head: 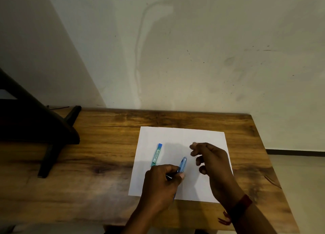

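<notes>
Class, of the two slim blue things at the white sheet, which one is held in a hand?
The blue pen, gripped by the left hand; the labelled blue-green case lies flat on the paper beside it.

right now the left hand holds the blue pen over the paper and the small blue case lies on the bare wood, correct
Not quite: the head view shows the small blue case lying on the paper, near its left side, not on bare wood. The left hand does hold the blue pen over the paper.
</notes>
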The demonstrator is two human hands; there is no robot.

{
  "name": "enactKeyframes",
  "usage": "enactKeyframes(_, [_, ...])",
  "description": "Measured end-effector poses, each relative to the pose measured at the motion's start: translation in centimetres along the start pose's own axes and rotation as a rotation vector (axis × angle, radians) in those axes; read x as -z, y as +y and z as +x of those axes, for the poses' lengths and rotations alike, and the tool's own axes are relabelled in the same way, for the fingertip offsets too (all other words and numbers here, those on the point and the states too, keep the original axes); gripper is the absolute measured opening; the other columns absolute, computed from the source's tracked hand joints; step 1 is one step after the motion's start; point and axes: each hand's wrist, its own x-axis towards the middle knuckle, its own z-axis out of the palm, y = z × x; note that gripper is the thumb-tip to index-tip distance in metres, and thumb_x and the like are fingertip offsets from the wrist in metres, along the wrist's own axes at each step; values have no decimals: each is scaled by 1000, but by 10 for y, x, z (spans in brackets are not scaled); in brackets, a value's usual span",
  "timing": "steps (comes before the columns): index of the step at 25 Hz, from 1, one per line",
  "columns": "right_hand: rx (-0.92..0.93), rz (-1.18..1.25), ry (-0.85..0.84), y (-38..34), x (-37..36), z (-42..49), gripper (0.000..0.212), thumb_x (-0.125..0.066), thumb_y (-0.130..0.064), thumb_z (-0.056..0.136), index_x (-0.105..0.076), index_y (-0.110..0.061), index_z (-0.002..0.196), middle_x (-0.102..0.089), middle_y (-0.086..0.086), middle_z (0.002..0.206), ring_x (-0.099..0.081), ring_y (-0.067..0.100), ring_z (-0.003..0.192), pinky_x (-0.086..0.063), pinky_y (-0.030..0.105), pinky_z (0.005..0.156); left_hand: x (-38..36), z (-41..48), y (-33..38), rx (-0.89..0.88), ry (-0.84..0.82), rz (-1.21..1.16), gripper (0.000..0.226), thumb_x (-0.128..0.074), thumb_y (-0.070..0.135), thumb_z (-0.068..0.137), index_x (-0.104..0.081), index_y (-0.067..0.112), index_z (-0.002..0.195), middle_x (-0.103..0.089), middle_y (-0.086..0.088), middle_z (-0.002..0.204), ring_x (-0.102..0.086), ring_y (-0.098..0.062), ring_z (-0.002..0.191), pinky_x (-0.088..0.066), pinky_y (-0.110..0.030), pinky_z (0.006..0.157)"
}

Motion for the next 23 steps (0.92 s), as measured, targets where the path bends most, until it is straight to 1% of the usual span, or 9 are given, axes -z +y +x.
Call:
enactKeyframes(1, [20, -18, 39, 1, 6, 5, 19, -62, -31, 89, -75, -26, 76, -72, -5, 74, -59, 11, 62, -44, 21, 51, 0, 1, 0, -1, 15, -2, 21, -69, 40, 80, -72, 27, 96, -67, 17, 82, -63, -7, 82, -51, -38, 96])
enactKeyframes(2, [59, -105, 86, 3, 13, 10, 20, -63, -33, 88, -73, -24, 73, -71, -5, 71, -61, 9, 63, -44, 21, 54, -1, 3, 0, 0, 30, -10, 19, -69, 40, 80, -72, 27, 93, -67, 17, 80, -64, -8, 80, -53, -39, 93])
enactKeyframes(4, [161, -428, 172, 11, 25, 19, 21, -66, -38, 86, -68, -25, 69, -67, -11, 67, -61, 7, 66, -44, 21, 59, 0, 7, 0, 10, 49, -34, 13, -70, 39, 80, -69, 29, 88, -67, 15, 78, -65, -12, 78, -57, -42, 86])
enactKeyframes(5, [203, -581, 194, 15, 28, 23, 20, -68, -39, 84, -67, -25, 70, -64, -12, 68, -59, 6, 66, -43, 22, 60, 0, 8, -1, 14, 51, -47, 13, -70, 38, 80, -68, 28, 87, -67, 12, 79, -66, -15, 78, -57, -44, 85])
enactKeyframes(6, [230, -686, 201, 19, 29, 24, 19, -69, -39, 84, -68, -23, 73, -62, -12, 68, -57, 4, 64, -43, 22, 60, 0, 10, -2, 17, 50, -55, 14, -70, 37, 80, -69, 26, 88, -68, 9, 80, -66, -17, 80, -57, -46, 85])
enactKeyframes(8, [244, -795, 220, 27, 27, 26, 20, -70, -39, 83, -68, -21, 76, -59, -10, 68, -54, 4, 61, -41, 22, 58, 1, 10, -3, 23, 54, -64, 16, -69, 36, 80, -70, 24, 91, -68, 7, 83, -66, -19, 82, -57, -47, 85])
enactKeyframes(12, [218, -843, 253, 33, 25, 30, 23, -73, -37, 80, -65, -20, 67, -56, -9, 60, -54, 9, 58, -42, 24, 56, 0, 10, -3, 17, 26, -75, 16, -68, 34, 82, -69, 22, 94, -67, 6, 84, -67, -20, 83, -58, -45, 83])
enactKeyframes(15, [184, -822, 250, 34, 26, 31, 28, -75, -38, 78, -60, -22, 61, -52, -12, 55, -50, 5, 55, -38, 22, 50, -1, 10, -3, 28, 2, -85, 23, -68, 32, 83, -70, 17, 100, -68, 2, 86, -67, -21, 85, -58, -44, 84])
enactKeyframes(23, [171, -793, 227, 34, 30, 32, 24, -76, -37, 78, -61, -22, 66, -52, -12, 58, -49, 4, 56, -40, 23, 55, -3, 11, -5, 23, -3, -96, 24, -67, 31, 84, -70, 14, 101, -67, 2, 86, -68, -21, 83, -58, -42, 83])
